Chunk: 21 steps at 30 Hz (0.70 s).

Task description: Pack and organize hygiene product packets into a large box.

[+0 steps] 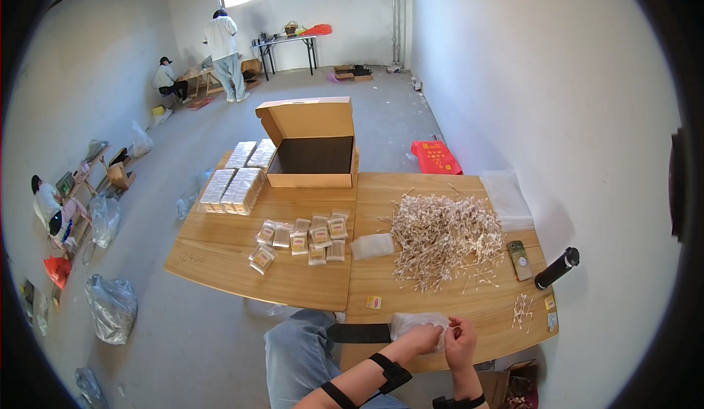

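Note:
Near the table's front edge lies a clear plastic bag (408,324), crumpled and partly covered by my hands. My left hand (423,338) is closed on it, fingers curled inward. Right beside it, my right hand (460,341) is raised in a pinch at the bag's edge; whatever is between those fingertips is too small to make out. Beyond the hands spreads a big heap of loose cotton swabs (447,236). A small yellow label card (374,302) lies left of the bag, and a few separate swabs (522,312) lie to the right.
Filled swab packets (299,243) lie left of a flat stack of clear bags (372,246). Behind are stacked packet bundles (233,189) and an open cardboard box (312,178). A phone (519,260) and black bottle (557,268) stand right. Several people are further off.

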Available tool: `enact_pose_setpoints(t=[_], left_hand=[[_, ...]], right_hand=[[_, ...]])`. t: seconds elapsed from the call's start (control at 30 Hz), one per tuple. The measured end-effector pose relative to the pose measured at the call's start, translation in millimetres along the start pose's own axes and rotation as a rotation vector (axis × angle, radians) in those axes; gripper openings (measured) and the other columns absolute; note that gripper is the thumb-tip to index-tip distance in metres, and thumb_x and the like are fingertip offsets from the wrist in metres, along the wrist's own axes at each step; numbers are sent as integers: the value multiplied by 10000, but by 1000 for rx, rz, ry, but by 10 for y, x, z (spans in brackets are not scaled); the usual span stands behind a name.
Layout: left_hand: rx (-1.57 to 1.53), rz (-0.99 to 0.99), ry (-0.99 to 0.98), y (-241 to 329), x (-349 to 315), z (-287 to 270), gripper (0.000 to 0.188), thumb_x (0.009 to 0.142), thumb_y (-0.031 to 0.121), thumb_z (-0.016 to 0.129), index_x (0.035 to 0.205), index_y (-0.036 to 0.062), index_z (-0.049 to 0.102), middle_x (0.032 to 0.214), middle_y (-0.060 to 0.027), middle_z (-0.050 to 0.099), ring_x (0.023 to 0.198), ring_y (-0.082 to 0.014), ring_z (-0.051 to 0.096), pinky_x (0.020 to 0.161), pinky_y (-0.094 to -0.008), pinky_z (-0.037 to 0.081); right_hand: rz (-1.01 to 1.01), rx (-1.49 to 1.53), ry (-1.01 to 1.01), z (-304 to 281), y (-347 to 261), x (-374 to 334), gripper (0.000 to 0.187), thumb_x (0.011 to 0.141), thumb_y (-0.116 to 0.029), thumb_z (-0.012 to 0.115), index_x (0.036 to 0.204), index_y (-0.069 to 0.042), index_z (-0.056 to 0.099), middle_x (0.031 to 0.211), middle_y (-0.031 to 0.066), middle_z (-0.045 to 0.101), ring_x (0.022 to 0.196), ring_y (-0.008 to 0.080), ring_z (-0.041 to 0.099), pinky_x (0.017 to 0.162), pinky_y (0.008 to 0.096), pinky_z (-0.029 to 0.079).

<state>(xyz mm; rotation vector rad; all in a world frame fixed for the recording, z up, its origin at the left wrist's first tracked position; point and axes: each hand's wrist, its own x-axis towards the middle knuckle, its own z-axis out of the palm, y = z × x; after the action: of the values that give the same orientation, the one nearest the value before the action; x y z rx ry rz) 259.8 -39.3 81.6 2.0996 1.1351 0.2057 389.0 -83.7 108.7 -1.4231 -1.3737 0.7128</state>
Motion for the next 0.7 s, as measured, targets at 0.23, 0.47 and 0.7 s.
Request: enact_pose_setpoints(t=[0.23, 0.47, 0.7], left_hand=[[-9, -35, -105, -41, 99, 33, 218, 827, 146, 559, 966, 43, 691, 982, -209, 680, 906, -393, 656, 765, -469, 519], [10, -146, 65, 166, 72, 174, 236, 829, 190, 538, 826, 15, 696, 853, -209, 687, 807, -387, 673, 682, -470, 520], [-19, -125, 143, -257, 325, 750, 271, 850, 183, 502, 852, -4, 698, 897, -227, 683, 828, -387, 675, 690, -466, 523]], right_hand=[[-17, 34, -17, 16, 18, 1, 246, 800, 60, 578, 1032, -5, 627, 887, 65, 577, 593, 72, 493, 545, 216, 424], [10, 37, -8, 1, 11, -16, 216, 800, 67, 569, 995, -4, 630, 874, 68, 586, 594, 81, 500, 545, 226, 425], [67, 89, -14, -3, -22, -24, 177, 840, 54, 560, 992, -13, 622, 851, 34, 590, 618, 61, 496, 567, 220, 421]])
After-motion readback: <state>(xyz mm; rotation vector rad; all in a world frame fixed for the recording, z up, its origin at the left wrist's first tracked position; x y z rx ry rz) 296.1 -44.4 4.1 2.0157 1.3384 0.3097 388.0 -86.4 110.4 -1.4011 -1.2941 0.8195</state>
